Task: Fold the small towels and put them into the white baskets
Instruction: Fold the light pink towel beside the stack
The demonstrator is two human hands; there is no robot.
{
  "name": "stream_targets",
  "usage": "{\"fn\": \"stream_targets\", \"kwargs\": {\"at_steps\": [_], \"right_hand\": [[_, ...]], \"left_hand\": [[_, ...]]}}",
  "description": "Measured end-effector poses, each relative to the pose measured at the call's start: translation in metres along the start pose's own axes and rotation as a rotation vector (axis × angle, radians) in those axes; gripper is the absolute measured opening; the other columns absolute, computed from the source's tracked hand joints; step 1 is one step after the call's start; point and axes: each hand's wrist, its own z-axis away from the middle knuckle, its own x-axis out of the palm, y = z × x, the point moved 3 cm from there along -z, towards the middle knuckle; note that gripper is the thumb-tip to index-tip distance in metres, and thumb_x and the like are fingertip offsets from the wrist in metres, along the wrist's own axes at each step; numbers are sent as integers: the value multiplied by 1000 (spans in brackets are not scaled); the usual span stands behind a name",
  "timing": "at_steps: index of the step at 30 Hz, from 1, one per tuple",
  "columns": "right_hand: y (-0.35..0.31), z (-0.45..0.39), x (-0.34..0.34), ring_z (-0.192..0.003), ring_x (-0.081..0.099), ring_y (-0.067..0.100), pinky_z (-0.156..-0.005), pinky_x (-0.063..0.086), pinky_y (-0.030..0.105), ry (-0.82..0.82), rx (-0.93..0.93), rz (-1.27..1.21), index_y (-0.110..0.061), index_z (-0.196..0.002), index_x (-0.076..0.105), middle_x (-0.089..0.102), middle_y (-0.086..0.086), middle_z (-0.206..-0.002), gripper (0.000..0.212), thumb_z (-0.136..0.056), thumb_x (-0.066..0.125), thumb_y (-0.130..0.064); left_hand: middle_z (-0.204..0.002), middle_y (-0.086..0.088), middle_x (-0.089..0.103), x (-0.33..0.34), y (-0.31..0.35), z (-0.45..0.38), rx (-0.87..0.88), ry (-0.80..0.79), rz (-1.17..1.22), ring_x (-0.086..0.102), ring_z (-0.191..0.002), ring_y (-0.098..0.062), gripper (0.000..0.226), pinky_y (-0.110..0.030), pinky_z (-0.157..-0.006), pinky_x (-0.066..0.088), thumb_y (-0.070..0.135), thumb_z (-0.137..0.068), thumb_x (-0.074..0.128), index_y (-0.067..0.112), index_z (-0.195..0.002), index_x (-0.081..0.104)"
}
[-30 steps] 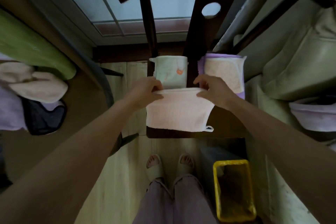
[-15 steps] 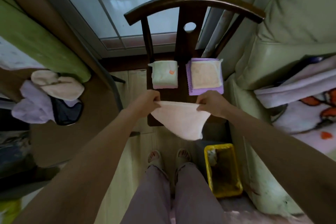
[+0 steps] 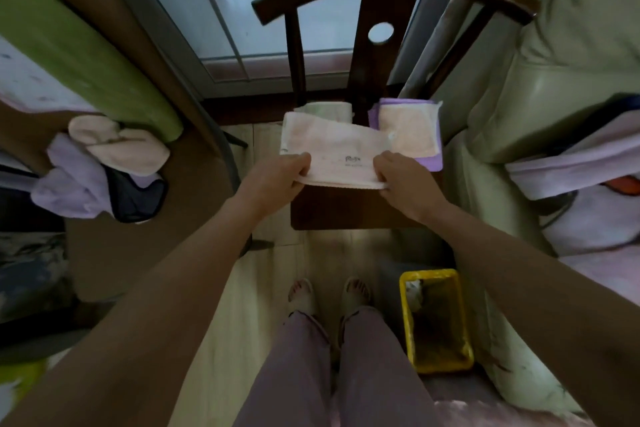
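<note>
1. Head view shows both sets of fingers pinching the near edge of the pink towel point(image 3: 332, 152). The left hand point(image 3: 273, 180) grips the corner at 9 o'clock of that edge, and the right hand point(image 3: 405, 184) grips the corner at 3 o'clock
2. Out from the fingers, the pink towel lies spread toward 12 o'clock on the dark chair seat point(image 3: 346, 211). Its far end covers part of a folded green towel point(image 3: 329, 108)
3. At 2 o'clock from the hands sits a folded peach towel on a purple one point(image 3: 408, 132)
4. To fold well, I think both hands should lift the near edge together, keep it tight and flat, and lay it on the far edge so the corners match
5. More loose towels point(image 3: 104, 163) wait at 9 o'clock
6. A yellow bin point(image 3: 436, 322) stands on the floor at 5 o'clock. I see no white baskets
</note>
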Motion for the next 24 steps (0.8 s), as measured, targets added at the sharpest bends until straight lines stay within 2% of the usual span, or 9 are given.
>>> {"fn": "stream_targets", "kwargs": {"at_steps": [3,6,8,12,15,17,19,21,24], "right_hand": [[9,5,50,-88,56,27,-70,42,32,-105,-68,116,-11,-97,54,60,11,-102,17,-83,64,-9],[24,12,107,-97,50,28,-72,34,35,-299,-73,228,-11,-102,51,56,10,-107,20,-84,57,-9],[33,16,139,-98,50,27,-74,33,35,-401,-63,241,-13,-101,49,57,9,-107,18,-84,54,-9],[47,24,180,-104,53,26,-76,37,30,-513,25,35,-11,-111,49,55,8,-114,28,-84,55,-7],[53,26,186,-106,55,28,-87,48,37,-614,141,-99,-12,-129,44,55,8,-120,43,-87,54,-9],[57,21,185,-96,57,27,-80,51,40,-685,172,-128,-15,-117,47,58,8,-109,28,-89,52,-13],[62,13,180,-84,55,26,-65,45,36,-717,159,-113,-17,-98,43,54,4,-90,12,-90,52,-16],[66,2,171,-76,53,27,-58,37,35,-676,154,-138,-16,-94,37,47,2,-78,14,-91,51,-17],[76,-15,158,-69,57,23,-56,45,35,-459,220,-272,-18,-102,40,54,3,-79,10,-97,49,-20]], "left_hand": [[-89,0,58,50,-17,0,-43,-120,-51,54,-72,-16,6,-32,-63,49,21,-92,53,20,-91,48],[-87,0,52,108,-30,7,-117,-272,-27,50,-72,-16,11,-29,-60,41,17,-92,51,20,-87,42],[-90,-3,53,141,-37,12,-175,-357,1,52,-74,-18,9,-32,-62,46,14,-93,50,19,-89,43],[-92,-6,51,184,-51,20,-240,-487,59,48,-72,-19,9,-29,-58,40,14,-95,48,16,-94,40],[-100,-9,55,191,-55,22,-266,-542,122,54,-80,-23,8,-33,-68,47,18,-97,49,16,-100,42],[-107,-7,56,189,-57,21,-275,-597,187,57,-87,-22,9,-32,-74,51,21,-97,51,17,-102,45],[-110,-4,55,185,-59,18,-278,-643,241,55,-86,-16,9,-22,-69,47,23,-97,52,19,-101,46],[-111,-1,53,178,-64,10,-309,-615,298,53,-88,-14,11,-18,-64,41,25,-97,51,20,-106,47],[-111,3,50,164,-76,-9,-398,-328,368,53,-97,-15,16,-23,-69,46,30,-96,53,21,-109,51]]}}
